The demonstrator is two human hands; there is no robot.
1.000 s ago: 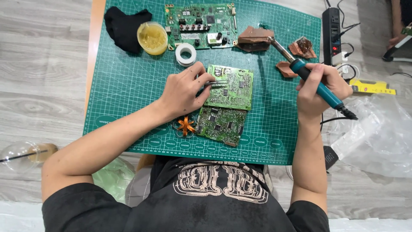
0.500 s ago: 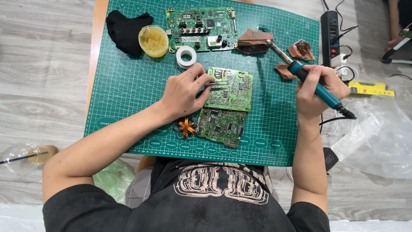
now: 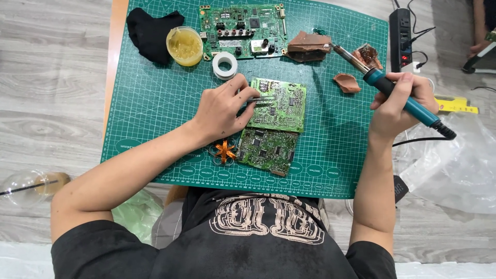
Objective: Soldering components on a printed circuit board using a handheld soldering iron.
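My left hand pinches metal tweezers, their tips resting on the upper of two small green circuit boards. The lower board lies just below it on the green cutting mat. My right hand grips a teal-handled soldering iron. Its metal tip points up-left and touches a brown sponge piece near the mat's top.
A larger green circuit board, a yellow flux tub, a white tape roll and a black cloth lie at the mat's top. A black power strip, brown scraps, an orange coil and clear plastic are nearby.
My right hand has shifted the soldering iron slightly up-left so its tip reaches the brown sponge. The left hand stays with the tweezers on the upper board.
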